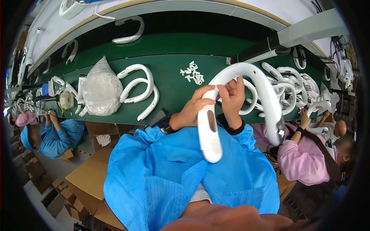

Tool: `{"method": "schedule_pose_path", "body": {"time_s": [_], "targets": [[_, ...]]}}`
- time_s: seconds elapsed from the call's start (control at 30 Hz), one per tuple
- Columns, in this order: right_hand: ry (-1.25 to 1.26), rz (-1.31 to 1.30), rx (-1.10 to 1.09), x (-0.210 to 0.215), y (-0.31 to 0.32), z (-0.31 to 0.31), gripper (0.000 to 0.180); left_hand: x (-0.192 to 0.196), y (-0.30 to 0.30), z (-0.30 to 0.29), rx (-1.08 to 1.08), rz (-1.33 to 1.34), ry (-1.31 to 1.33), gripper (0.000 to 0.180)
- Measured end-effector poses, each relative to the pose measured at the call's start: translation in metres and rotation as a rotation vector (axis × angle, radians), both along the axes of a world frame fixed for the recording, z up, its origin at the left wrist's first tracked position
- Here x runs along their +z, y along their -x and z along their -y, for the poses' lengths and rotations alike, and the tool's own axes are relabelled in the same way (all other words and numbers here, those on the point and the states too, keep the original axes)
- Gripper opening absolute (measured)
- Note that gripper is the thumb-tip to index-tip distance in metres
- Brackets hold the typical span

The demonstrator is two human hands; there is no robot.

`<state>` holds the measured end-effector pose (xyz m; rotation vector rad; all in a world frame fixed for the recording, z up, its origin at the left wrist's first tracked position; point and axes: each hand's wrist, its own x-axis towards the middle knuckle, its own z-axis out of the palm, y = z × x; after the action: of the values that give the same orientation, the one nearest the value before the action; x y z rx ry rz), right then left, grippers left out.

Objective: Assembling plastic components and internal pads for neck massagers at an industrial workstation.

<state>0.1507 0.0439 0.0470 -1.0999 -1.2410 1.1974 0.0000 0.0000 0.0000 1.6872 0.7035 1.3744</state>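
A white U-shaped neck fan (264, 92) is held up in front of my chest, its curve toward the bench. One arm, with an oval opening and fine slots, points down toward me; the other hangs at the right. My left hand (194, 107) is closed round the slotted arm, its thumb hidden. My right hand (233, 101) is inside the curve, fingers bent and pinched against the band's inner side. Whether a small part sits between those fingertips is hidden. Beyond the hands, several small white plastic pieces (194, 73) lie loose on the green bench (169, 84).
Left of me stand a clear bag of small white pieces (102, 90) and two more neck fans (148, 86). A heap of neck fans (295, 86) lies at right, below a slanting metal post (269, 46). Co-workers in blue (65, 138) and pink (304, 159) sit either side.
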Motion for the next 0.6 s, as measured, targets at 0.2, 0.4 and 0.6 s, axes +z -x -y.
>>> {"method": "schedule_pose_path", "body": {"time_s": [0.2,0.4,0.6], "targets": [[-0.001,0.159,0.058,0.012,-0.009,-0.003,0.055,0.043,0.018,0.004,-0.208,0.317,0.666,0.055],[0.134,0.213,0.235,-0.039,-0.015,-0.005,0.059,0.062,0.029,-0.031,-0.169,0.013,0.788,0.038],[-0.032,0.081,0.206,-0.011,-0.004,-0.005,0.058,0.049,0.025,-0.031,-0.01,-0.013,0.435,0.033]]}}
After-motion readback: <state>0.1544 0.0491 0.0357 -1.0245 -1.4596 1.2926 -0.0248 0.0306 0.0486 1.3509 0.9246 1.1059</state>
